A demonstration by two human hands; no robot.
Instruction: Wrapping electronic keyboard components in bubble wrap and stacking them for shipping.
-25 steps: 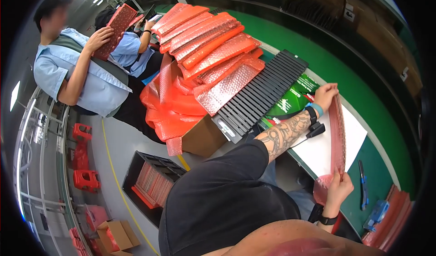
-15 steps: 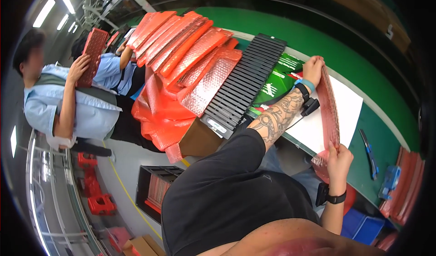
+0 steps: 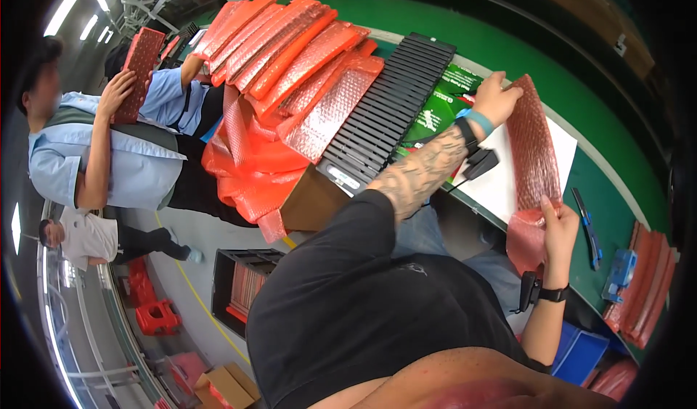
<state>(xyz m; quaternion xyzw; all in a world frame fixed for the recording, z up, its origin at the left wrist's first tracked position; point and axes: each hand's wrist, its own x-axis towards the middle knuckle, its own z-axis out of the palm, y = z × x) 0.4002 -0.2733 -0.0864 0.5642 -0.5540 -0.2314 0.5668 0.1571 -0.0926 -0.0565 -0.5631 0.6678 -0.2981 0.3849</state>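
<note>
A long, flat package in pink-red bubble wrap [image 3: 536,144] is held over a white sheet [image 3: 485,187] on the green bench. My left hand [image 3: 497,98] grips its far end, with the fingers closed at the corner. My right hand [image 3: 560,227] pinches the package near its closer end, thumb on top. Past the right hand, a loose flap of the bubble wrap hangs toward my body. What lies inside the wrap cannot be made out clearly.
A black slotted rack [image 3: 392,108] and a heap of red bubble-wrap bags [image 3: 290,64] lie to the left. A blue-handled knife [image 3: 587,227], a blue tape dispenser [image 3: 619,275] and wrapped packages [image 3: 642,285] are at right. A co-worker [image 3: 109,148] holds a red wrapped block.
The package has turned from nearly edge-on to show its broad face. Both hands still hold it. A person in a white shirt has come into view at far left.
</note>
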